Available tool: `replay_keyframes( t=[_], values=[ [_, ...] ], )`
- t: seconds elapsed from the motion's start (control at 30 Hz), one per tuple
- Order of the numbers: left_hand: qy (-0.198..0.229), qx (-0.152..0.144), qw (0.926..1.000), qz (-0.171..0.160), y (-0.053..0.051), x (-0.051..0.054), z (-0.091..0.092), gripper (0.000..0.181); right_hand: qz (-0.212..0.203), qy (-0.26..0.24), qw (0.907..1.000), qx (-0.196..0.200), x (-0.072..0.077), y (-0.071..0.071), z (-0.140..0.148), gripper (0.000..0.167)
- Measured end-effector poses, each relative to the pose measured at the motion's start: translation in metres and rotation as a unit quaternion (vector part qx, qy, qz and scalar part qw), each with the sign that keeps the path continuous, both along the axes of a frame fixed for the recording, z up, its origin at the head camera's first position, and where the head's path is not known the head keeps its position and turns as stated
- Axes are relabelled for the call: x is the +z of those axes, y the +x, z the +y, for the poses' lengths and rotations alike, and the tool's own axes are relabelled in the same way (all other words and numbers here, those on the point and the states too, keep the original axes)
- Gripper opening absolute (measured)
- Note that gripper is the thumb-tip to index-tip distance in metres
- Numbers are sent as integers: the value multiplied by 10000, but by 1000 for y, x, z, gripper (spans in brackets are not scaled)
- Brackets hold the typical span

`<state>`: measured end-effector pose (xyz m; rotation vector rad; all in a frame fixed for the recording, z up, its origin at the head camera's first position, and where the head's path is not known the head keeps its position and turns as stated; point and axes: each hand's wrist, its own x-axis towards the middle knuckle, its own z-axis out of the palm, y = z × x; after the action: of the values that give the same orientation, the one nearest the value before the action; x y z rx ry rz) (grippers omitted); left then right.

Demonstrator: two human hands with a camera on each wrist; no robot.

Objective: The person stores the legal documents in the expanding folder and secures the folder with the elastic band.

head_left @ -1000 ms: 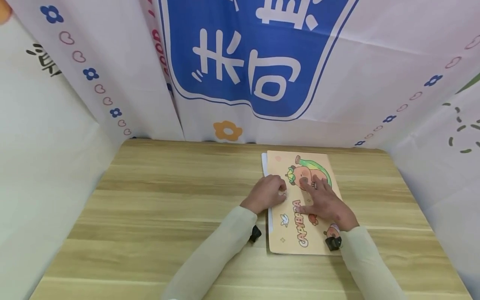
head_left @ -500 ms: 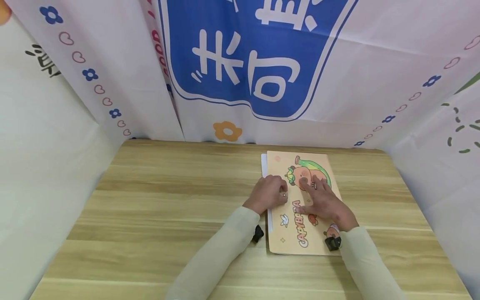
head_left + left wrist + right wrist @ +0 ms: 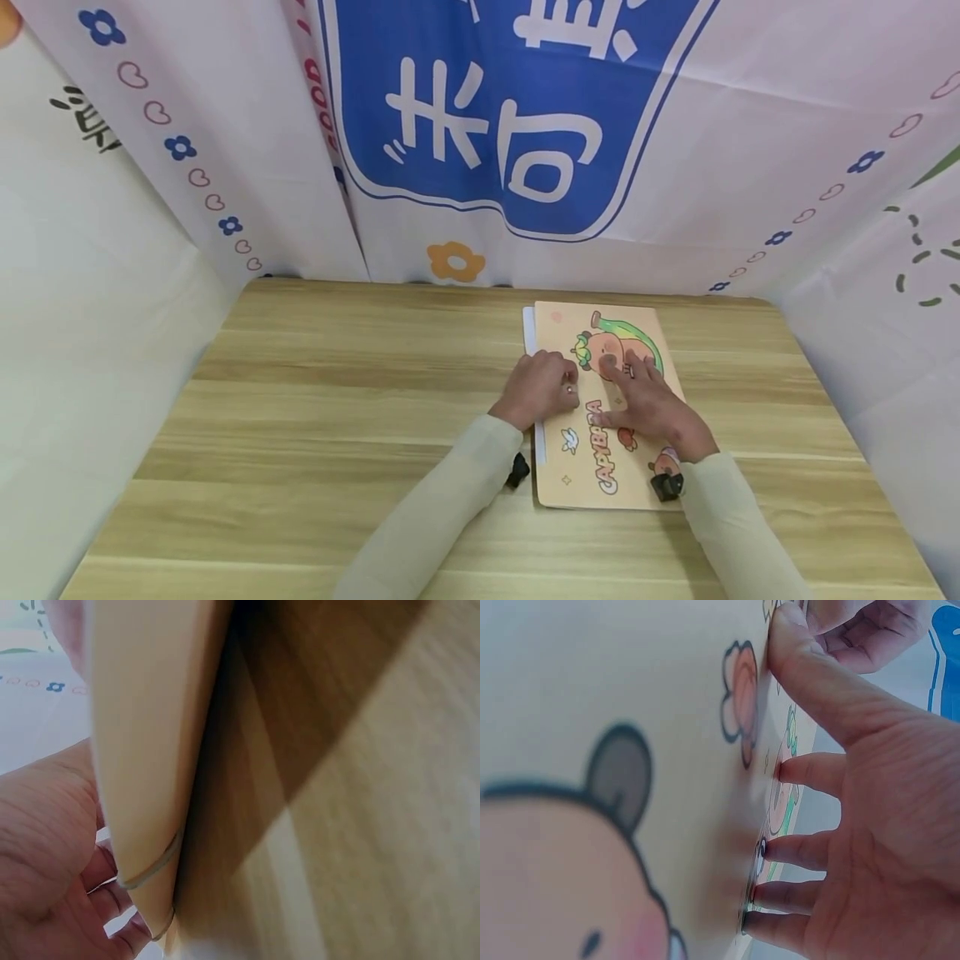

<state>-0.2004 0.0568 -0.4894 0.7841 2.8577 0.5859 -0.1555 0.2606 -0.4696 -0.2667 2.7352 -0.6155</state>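
On the table lies a beige folder-like booklet [image 3: 568, 333], flat, its cover printed with a capybara cartoon and the word CAPYBARA. A pale strip [image 3: 530, 327] shows along its left side. My left hand [image 3: 536, 387] is over that side, fingers curled; a small white spot shows by the thumb, and whether it is pinched I cannot tell. In the left wrist view two thin grey lines cross the booklet's edge [image 3: 142, 787] near those fingers. My right hand [image 3: 648, 404] rests spread on the cover, fingertips touching it in the right wrist view.
The wood-grain table [image 3: 352, 375] extends left and right of the booklet. A white printed cloth [image 3: 667, 225] with a blue panel hangs behind its far edge. Similar cloth stands at both sides. Black wrist devices [image 3: 517, 471] are worn at each sleeve cuff.
My left hand and sleeve have shifted slightly to the right over the cover. The right hand and the booklet stay in place.
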Motion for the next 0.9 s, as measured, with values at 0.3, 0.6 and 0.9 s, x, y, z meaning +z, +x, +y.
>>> replay_keyframes(
  t=[0.3,0.6,0.9],
  values=[
    [-104,-41,9999,-37,0,0,3,13,7,32,10000,-9,-2,1,4,101],
    [-74,80,9997,-210,2,0,1,16,-46,-6,10000,-40,-1,0,3,102],
    [-83,-50,9995,-286,3,3,-5,25,-93,-93,9999,-113,-4,-2,5,105]
  ],
)
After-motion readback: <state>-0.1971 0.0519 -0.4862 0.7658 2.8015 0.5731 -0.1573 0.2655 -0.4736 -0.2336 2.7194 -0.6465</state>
